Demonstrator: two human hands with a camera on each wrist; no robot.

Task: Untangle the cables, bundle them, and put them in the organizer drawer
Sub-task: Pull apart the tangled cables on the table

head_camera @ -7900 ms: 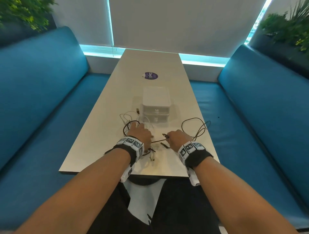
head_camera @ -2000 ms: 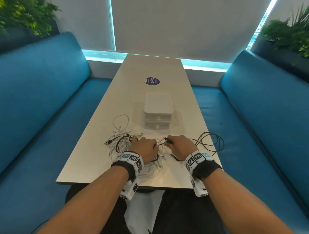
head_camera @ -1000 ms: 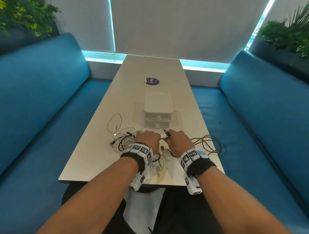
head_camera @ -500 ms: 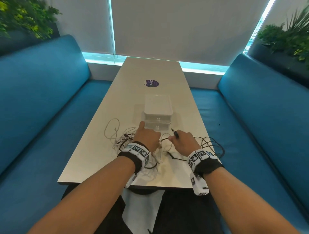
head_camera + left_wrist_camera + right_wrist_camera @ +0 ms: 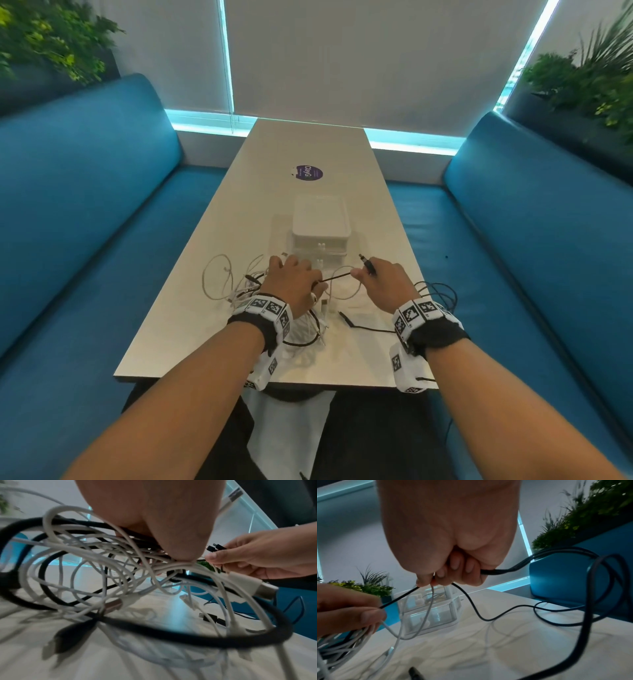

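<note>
A tangle of white and black cables (image 5: 239, 291) lies near the table's front edge. My left hand (image 5: 294, 282) grips this bundle (image 5: 102, 568) from above, lifting part of it off the table, and its fingertips (image 5: 368, 614) also pinch a thin black cable (image 5: 334, 278). My right hand (image 5: 376, 281) holds the same black cable (image 5: 399, 597) taut between the two hands. The plug (image 5: 365, 263) sticks out past the right hand's knuckles. The rest of that cable trails in loose loops (image 5: 440, 296) to the right. The clear organizer (image 5: 320, 229) stands just behind the hands, drawers closed.
The long white table (image 5: 308, 144) has a purple sticker (image 5: 306, 172) beyond the organizer. Blue benches (image 5: 85, 212) run along both sides. A loose black connector (image 5: 346, 318) lies between my wrists. Plants stand in the back corners.
My hands have moved apart, drawing the thin black cable straight between them. The right hand has shifted to the right with the plug end; the left stays on the tangle.
</note>
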